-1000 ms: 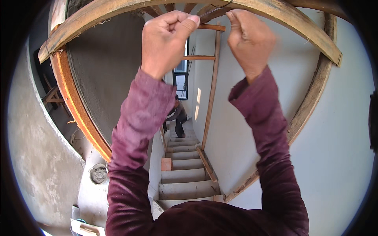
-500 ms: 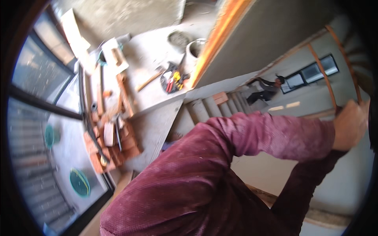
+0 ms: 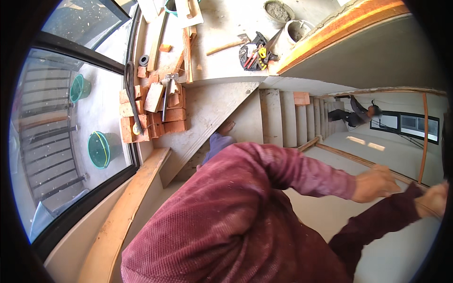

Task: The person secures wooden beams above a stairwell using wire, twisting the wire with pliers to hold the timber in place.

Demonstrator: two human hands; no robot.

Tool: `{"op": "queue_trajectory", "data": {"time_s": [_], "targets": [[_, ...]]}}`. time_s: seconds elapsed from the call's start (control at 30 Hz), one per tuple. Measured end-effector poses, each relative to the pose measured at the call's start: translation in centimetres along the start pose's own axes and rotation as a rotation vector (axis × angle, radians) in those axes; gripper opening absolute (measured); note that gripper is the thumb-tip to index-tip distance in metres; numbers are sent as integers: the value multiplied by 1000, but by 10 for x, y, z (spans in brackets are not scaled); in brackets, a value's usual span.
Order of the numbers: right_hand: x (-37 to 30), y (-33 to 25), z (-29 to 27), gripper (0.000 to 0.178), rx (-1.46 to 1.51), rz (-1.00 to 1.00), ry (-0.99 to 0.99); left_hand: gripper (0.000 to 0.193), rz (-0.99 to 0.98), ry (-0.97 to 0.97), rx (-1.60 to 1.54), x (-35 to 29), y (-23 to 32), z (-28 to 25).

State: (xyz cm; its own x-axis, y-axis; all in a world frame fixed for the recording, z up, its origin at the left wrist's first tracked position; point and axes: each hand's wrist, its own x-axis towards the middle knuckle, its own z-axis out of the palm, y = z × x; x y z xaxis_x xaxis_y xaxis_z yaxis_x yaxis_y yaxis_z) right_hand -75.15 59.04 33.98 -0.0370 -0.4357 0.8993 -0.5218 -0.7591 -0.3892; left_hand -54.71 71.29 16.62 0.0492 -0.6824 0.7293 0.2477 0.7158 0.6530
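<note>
Both my arms, in dusty maroon sleeves, reach toward the right side beside a pale wall (image 3: 311, 207). My left hand (image 3: 376, 183) is closed with bent fingers, next to a wooden strip along the wall; whatever it may hold does not show. My right hand (image 3: 433, 199) lies lower and farther right, at the dark rim of the picture. Its fingers are cut off there, so its grip is hidden. An upright reddish-brown wooden strip (image 3: 423, 137) stands just above the hands.
Concrete stairs (image 3: 271, 115) run off to the right, where another person (image 3: 356, 113) is. Stacked red bricks (image 3: 175, 114) with a hammer (image 3: 166, 99) sit at the landing's edge. Beyond lie a tool bag (image 3: 255, 56) and mortar buckets (image 3: 279, 13). A plank (image 3: 120, 207) lines the window.
The view has swung, shifting the scene right and down. My hands, overlapping before, now show apart, the left one nearer to me.
</note>
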Motion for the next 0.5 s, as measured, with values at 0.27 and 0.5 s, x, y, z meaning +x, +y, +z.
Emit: {"op": "queue_trajectory", "data": {"time_s": [0.27, 0.5], "targets": [[-559, 117, -69, 18, -133, 1428, -1154, 34, -693, -221, 355, -173, -121, -184], [-615, -75, -7, 32, -112, 1692, -1916, 22, -1297, 122, 1110, -291, -357, -438]]}}
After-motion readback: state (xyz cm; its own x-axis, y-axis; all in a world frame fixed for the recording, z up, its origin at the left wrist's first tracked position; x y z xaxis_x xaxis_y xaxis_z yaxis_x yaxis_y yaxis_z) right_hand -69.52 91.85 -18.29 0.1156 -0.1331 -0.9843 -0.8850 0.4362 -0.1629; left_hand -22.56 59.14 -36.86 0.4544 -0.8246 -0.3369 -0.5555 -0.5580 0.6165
